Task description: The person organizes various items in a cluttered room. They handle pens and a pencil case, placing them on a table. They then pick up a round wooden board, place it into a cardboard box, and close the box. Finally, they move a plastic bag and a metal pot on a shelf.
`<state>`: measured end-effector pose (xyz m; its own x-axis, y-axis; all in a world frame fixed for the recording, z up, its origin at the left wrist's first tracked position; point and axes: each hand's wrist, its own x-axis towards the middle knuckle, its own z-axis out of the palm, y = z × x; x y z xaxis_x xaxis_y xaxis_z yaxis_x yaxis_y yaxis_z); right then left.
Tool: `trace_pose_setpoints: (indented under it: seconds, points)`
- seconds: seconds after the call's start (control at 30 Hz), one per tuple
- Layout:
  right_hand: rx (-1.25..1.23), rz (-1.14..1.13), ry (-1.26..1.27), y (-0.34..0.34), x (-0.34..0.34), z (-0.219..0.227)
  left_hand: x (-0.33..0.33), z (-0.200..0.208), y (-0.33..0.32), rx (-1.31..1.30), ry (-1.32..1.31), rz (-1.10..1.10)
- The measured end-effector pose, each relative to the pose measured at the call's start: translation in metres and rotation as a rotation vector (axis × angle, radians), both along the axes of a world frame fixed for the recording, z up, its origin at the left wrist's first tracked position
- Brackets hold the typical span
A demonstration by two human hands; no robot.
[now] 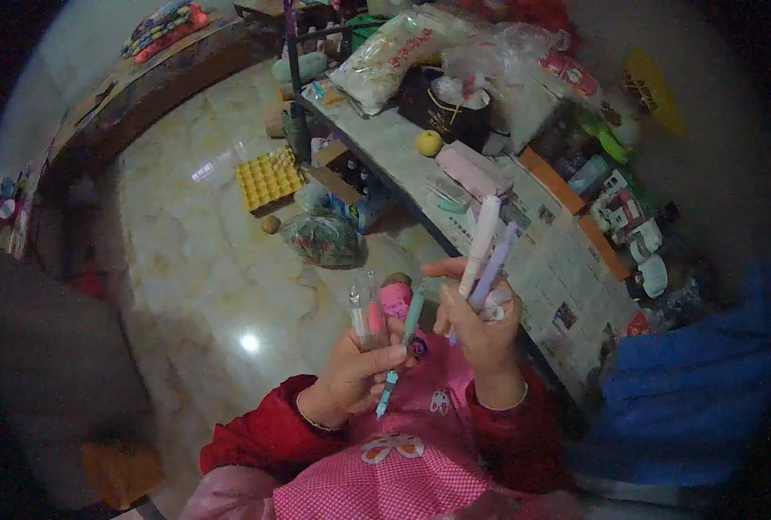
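Held up over my lap, my left hand [349, 379] is closed around a slim transparent plastic holder [357, 314] with a pink piece [374, 316] inside or beside it. A mint-green pen [415, 314] is pinched under the same thumb, slanting so its teal lower end points toward my apron. To the right, my right hand [498, 347] grips a white pen [482, 238] and a lavender pen [494, 260], both pointing upward. Its index finger stretches toward the mint-green pen, apart from it. Smaller whitish ends show between the right fingers; what they belong to is hard to tell.
A newspaper-covered table [546, 269] stands to the right, bearing a yellow fruit [429, 143], a pink pouch [474, 171] and several bags. On the tiled floor are a yellow egg tray [269, 179] and a plastic bag of greens [322, 237]. Blue cloth [684, 399] hangs at the right.
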<state>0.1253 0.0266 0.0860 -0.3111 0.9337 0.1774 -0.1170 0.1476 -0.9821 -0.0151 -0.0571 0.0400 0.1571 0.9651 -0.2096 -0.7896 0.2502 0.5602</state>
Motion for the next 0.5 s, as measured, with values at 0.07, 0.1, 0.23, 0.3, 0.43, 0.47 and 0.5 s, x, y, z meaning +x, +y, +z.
trace_pose_setpoints:
  seconds: [0.07,0.1,0.23,0.3,0.43,0.47,0.5]
  points:
    - [-0.033,0.009,-0.085,0.0019,0.0062,-0.0071,0.0032,-0.0071,-0.0012,-0.013,0.053,0.049]
    - [-0.028,0.019,-0.106,0.0013,0.0069,-0.0070,0.0016,-0.0084,-0.0013,-0.020,0.094,0.029]
    - [-0.045,0.022,-0.098,0.0001,0.0072,-0.0084,-0.0027,-0.0066,0.0000,-0.032,0.180,-0.016]
    - [-0.058,0.007,-0.067,-0.0006,0.0061,-0.0095,-0.0020,-0.0066,0.0005,-0.031,0.188,-0.009]
    - [-0.082,0.016,-0.062,0.0002,0.0071,-0.0071,-0.0004,-0.0076,0.0013,-0.038,0.196,0.005]
    - [-0.096,0.026,-0.066,0.0006,0.0075,-0.0062,-0.0006,-0.0069,0.0018,-0.042,0.195,0.002]
    - [-0.081,0.015,-0.038,0.0005,0.0071,-0.0076,-0.0010,-0.0059,0.0015,-0.049,0.196,-0.008]
